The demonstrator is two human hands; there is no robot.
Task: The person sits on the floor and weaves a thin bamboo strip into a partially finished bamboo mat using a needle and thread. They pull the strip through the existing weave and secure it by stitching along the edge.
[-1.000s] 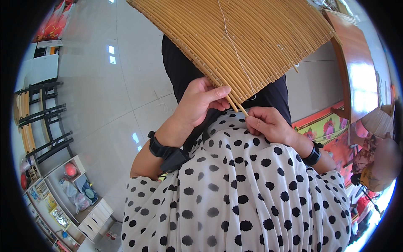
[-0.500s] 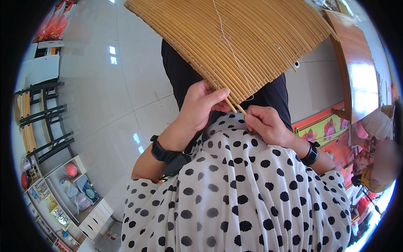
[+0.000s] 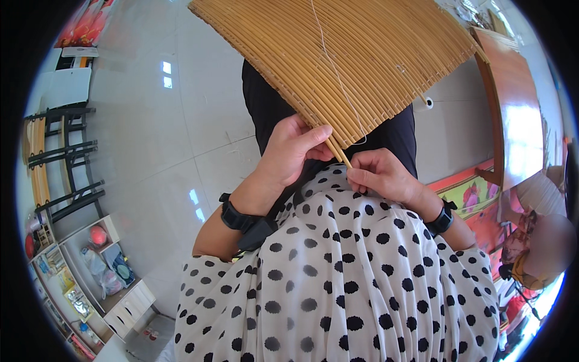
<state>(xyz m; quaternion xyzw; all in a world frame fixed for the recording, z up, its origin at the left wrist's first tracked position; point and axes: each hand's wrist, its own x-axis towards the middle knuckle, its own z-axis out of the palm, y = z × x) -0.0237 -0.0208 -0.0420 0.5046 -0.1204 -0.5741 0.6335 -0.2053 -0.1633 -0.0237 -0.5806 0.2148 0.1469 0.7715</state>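
A mat of thin bamboo sticks (image 3: 374,54) lies over my dark-trousered legs, with a white string (image 3: 329,57) running across it and hanging at the near edge. My left hand (image 3: 295,151) is closed on its lower left corner, thumb on top. My right hand (image 3: 377,175), just below and right, pinches the lower end of a loose-looking bamboo stick (image 3: 344,160) that sticks out past that corner. Whether this stick is bound to the mat I cannot tell. A small white roll (image 3: 429,104) shows beyond the mat's right edge.
A wooden board or low table (image 3: 518,114) stands at the right, beside a flowered red mat (image 3: 458,196) and another person (image 3: 525,241). Folding frames (image 3: 63,163) and a shelf unit (image 3: 123,289) with bags line the left. The floor (image 3: 157,120) is pale tile.
My right hand has moved slightly left and up with the stick end, bringing it closer to the sticks beside it. The mat has shifted slightly right in view; my left grip looks unchanged.
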